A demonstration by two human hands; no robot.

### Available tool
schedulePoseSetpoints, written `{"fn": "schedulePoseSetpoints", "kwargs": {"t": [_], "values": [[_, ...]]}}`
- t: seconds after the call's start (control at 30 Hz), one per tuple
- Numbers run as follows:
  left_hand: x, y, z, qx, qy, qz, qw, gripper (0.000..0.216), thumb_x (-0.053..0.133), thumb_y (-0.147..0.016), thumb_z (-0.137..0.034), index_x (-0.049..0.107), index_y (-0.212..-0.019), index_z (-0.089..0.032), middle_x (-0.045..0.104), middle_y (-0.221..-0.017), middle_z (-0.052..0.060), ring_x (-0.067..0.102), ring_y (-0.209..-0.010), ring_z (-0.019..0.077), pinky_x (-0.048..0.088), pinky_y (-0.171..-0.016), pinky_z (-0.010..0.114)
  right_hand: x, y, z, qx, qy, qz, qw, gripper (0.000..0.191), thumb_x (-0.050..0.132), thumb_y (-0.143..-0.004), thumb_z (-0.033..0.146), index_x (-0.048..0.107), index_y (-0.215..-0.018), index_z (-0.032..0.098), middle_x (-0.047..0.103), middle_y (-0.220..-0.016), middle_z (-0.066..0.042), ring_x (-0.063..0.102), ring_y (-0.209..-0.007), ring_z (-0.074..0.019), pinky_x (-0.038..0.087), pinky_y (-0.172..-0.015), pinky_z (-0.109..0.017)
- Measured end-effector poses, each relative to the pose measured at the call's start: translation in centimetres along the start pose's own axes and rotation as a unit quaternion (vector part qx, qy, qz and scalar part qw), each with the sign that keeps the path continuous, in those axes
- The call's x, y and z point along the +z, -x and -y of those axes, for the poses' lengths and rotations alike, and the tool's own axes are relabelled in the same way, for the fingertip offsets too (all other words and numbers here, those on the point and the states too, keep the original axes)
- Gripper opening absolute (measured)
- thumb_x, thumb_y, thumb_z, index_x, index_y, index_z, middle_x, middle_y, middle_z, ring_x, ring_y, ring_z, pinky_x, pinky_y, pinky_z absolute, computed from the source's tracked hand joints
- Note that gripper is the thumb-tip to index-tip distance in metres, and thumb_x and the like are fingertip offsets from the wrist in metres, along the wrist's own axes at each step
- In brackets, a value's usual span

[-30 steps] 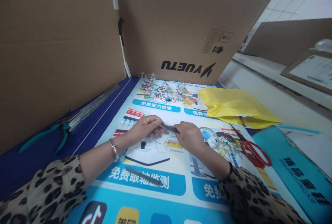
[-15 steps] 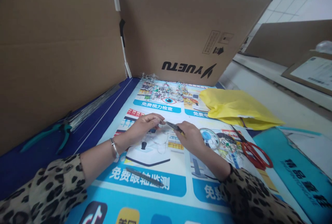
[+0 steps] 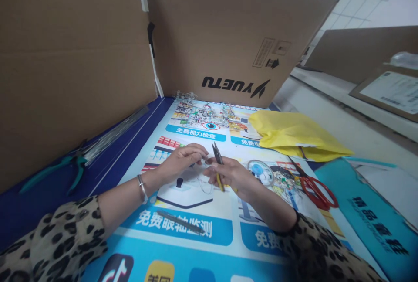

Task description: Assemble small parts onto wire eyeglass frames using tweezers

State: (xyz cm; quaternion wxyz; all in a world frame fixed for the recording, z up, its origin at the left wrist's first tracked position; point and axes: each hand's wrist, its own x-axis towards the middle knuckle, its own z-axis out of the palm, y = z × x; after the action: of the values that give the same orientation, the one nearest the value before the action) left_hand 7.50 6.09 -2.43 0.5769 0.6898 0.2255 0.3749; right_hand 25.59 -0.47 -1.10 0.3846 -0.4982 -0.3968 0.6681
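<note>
My left hand (image 3: 183, 159) pinches a thin bent wire (image 3: 203, 182) that loops down over the printed poster (image 3: 183, 234). My right hand (image 3: 233, 175) grips small pliers (image 3: 217, 160) with yellow handles, their dark jaws pointing up and away, close to the left fingertips. Both hands meet above the middle of the poster. A silver bangle sits on my left wrist.
Teal-handled pliers (image 3: 70, 166) and a bundle of straight wires (image 3: 111, 136) lie at the left. Red scissors (image 3: 315, 188), a yellow bag (image 3: 294, 134), a round clear dish (image 3: 261, 172) and small wire pieces (image 3: 202, 114) lie around. Cardboard walls (image 3: 75, 55) stand behind. A dark strip (image 3: 181, 222) lies near me.
My right hand has turned the pliers from lying sideways towards the left fingers to pointing upwards, and has shifted slightly left. The left hand holds its place.
</note>
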Motion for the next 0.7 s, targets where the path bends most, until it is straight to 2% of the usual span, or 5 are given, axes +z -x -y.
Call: {"fn": "schedulePoseSetpoints", "kwargs": {"t": [0.1, 0.23, 0.43, 0.57, 0.7], "values": [[0.06, 0.02, -0.19, -0.001, -0.003, 0.010, 1.000, 0.020, 0.052, -0.082, -0.031, 0.068, -0.083, -0.019, 0.058, -0.096, 0.006, 0.053, -0.080, 0.0130, 0.045, -0.071, 0.027, 0.14, -0.14, -0.26, -0.041, -0.017, -0.008, 0.999, 0.039, 0.069, -0.065, 0.038, 0.058, -0.097, 0.018, 0.066, -0.084, -0.005, 0.057, -0.062, -0.0118, 0.043, -0.059, -0.026], [0.01, 0.03, -0.32, -0.023, -0.013, 0.016, 1.000, 0.020, 0.052, -0.081, -0.031, 0.068, -0.082, -0.019, 0.057, -0.095, 0.005, 0.051, -0.077, 0.0122, 0.044, -0.069, 0.025, 0.06, -0.46, -0.54, -0.096, 0.003, -0.085, 0.992, 0.037, 0.070, -0.062, 0.030, 0.059, -0.095, 0.018, 0.060, -0.074, 0.000, 0.052, -0.063, -0.0104, 0.041, -0.062, -0.025], [-0.10, 0.14, 0.06, -0.055, 0.005, 0.024, 0.998, 0.021, 0.053, -0.081, -0.035, 0.066, -0.085, -0.019, 0.059, -0.094, 0.004, 0.051, -0.070, 0.0101, 0.043, -0.066, 0.025, -0.19, -0.45, -0.51, -0.216, 0.134, -0.141, 0.957, 0.029, 0.061, -0.069, 0.027, 0.059, -0.097, 0.020, 0.057, -0.077, 0.002, 0.052, -0.074, -0.0122, 0.042, -0.073, -0.028], [0.01, 0.22, 0.11, -0.109, 0.031, 0.026, 0.993, 0.022, 0.056, -0.079, -0.036, 0.065, -0.086, -0.017, 0.063, -0.082, 0.004, 0.054, -0.069, 0.0112, 0.043, -0.066, 0.026, -0.04, -0.15, -0.28, -0.249, 0.221, -0.150, 0.931, 0.024, 0.057, -0.074, 0.027, 0.060, -0.097, 0.020, 0.061, -0.081, -0.001, 0.055, -0.077, -0.0137, 0.043, -0.075, -0.028], [0.13, 0.20, 0.35, -0.140, 0.054, 0.024, 0.988, 0.017, 0.060, -0.076, -0.031, 0.064, -0.083, -0.015, 0.062, -0.067, 0.001, 0.055, -0.064, 0.0106, 0.042, -0.064, 0.025, 0.15, -0.19, -0.02, -0.256, 0.263, -0.162, 0.916, 0.023, 0.056, -0.075, 0.029, 0.061, -0.095, 0.019, 0.064, -0.083, -0.002, 0.058, -0.078, -0.0149, 0.045, -0.076, -0.029]]}}
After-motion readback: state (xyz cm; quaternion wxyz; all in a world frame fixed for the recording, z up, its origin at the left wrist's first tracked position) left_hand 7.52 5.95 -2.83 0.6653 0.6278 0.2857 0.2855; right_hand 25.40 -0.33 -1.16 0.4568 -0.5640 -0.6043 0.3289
